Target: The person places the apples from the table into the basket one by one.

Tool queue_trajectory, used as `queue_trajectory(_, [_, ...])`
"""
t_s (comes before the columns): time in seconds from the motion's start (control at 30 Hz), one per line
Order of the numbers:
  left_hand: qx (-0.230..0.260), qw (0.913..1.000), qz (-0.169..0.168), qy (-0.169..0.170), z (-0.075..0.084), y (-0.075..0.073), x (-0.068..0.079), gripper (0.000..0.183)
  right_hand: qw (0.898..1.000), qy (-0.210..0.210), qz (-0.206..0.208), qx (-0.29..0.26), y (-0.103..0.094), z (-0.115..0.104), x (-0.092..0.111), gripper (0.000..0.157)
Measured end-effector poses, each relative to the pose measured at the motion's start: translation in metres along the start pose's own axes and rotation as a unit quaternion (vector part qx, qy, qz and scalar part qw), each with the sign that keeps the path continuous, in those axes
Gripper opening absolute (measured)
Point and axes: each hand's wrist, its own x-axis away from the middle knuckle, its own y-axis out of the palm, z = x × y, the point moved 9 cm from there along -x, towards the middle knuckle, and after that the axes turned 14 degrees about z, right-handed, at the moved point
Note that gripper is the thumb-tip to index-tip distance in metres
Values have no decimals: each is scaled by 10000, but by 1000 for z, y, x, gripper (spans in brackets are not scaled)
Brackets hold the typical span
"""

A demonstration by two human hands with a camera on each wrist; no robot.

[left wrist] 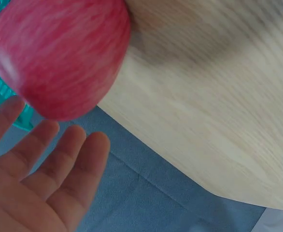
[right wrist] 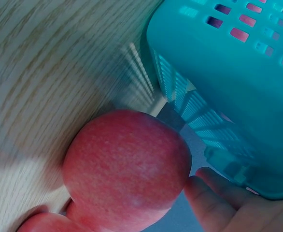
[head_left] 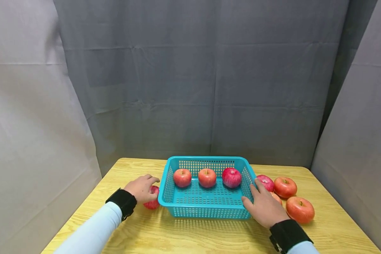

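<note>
My left hand (head_left: pixel 141 188) reaches over a dark red apple (head_left: pixel 152 203) on the table, just left of a turquoise plastic basket (head_left: pixel 206 213). In the left wrist view, its loosely extended fingers (left wrist: pixel 66 164) lie right by that apple (left wrist: pixel 59 58), not wrapped round it. At the basket's right side is my right hand (head_left: pixel 265 206), fingers spread over the rim. The right wrist view shows its fingertips (right wrist: pixel 204 198) between the basket wall (right wrist: pixel 219 87) and a pinkish red apple (right wrist: pixel 127 169). Three apples stand in a row inside the basket: two orange-red (head_left: pixel 182 178) and one dark red (head_left: pixel 231 177).
Right of the basket several more apples lie close together, among them an orange-red apple (head_left: pixel 300 210), another behind it (head_left: pixel 285 187) and a dark red one (head_left: pixel 265 182). The light wooden table (head_left: pixel 190 240) has grey cloth (head_left: pixel 190 88) behind it and pale cloth at both sides.
</note>
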Motion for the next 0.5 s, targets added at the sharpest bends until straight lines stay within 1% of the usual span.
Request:
queue_trajectory(0.1, [11,10000,-33,25,3,3,2,53,10000,-27,38,-9,1,1,0,86])
queue_trajectory(0.23, [59,9999,-150,-50,3,8,5,59,9999,-89,91,-14,2,3,0,87])
queue_trajectory(0.33, [91,9997,-195,-103,1,13,7,63,9999,-100,92,-11,3,3,-1,88])
queue_trajectory(0.5, [148,9996,-172,-151,-3,19,10,68,9999,-105,82,-27,3,2,-1,87])
